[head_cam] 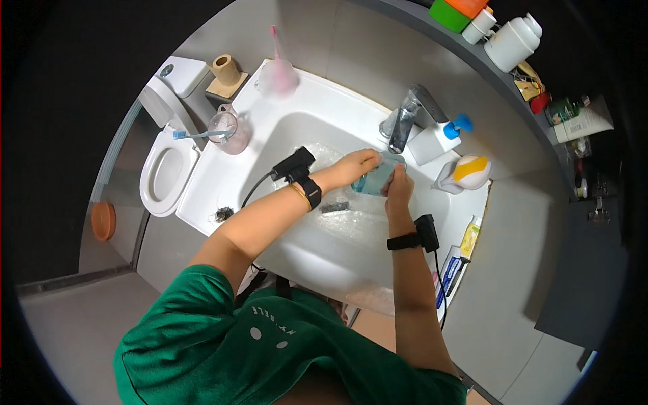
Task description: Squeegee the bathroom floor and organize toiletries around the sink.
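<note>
A translucent teal plastic cup [373, 181] is tilted on its side over the sink basin [324, 129], just below the tap [403, 124]. My right hand [399, 186] grips its right side, thumb up along the edge. At the upper left edge of the cup, my left hand [358, 166] is closed with curled fingers; its fingertips are partly hidden. Shallow, bubbly water lies in the basin. Beneath my hands a dark oblong piece [334, 207] shows in the water, too unclear to name.
Left on the sink deck stand a pink cup [277, 78] with a toothbrush and a clear mug [232, 139] with a blue toothbrush [202, 134]. A blue-topped pump bottle [430, 144], a container [463, 174] and tubes [448, 276] line the right. A shelf [486, 61] overhangs; a toilet [167, 169] stands left.
</note>
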The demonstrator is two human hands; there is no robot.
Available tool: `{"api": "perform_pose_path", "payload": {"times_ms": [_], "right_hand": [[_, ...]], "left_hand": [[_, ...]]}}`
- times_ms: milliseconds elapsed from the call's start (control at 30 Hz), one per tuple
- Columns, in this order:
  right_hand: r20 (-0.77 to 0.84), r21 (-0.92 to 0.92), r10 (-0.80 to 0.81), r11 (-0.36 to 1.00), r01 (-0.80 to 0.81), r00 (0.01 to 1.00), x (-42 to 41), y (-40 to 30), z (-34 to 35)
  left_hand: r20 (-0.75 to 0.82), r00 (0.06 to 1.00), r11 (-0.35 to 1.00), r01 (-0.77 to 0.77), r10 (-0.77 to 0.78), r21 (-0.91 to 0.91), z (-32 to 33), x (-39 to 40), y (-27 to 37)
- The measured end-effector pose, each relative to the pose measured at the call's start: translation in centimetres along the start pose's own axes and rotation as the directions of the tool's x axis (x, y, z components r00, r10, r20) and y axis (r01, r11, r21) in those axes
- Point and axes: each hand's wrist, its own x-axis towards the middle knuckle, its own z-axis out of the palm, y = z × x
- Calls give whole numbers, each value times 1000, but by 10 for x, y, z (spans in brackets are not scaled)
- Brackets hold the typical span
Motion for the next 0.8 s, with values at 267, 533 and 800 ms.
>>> {"api": "perform_pose_path", "payload": {"times_ms": [267, 533, 800], "right_hand": [[-77, -86, -146, 987, 139, 986, 5, 7, 4], [231, -790, -754, 225, 571, 615, 1, 29, 6], [287, 180, 172, 957, -229, 942, 37, 28, -51]], "left_hand": [[-130, 905, 742, -242, 404, 626, 10, 0, 10], [44, 996, 370, -72, 84, 926, 13, 12, 46], [3, 996, 994, -90, 90, 53, 11, -10, 15]]}}
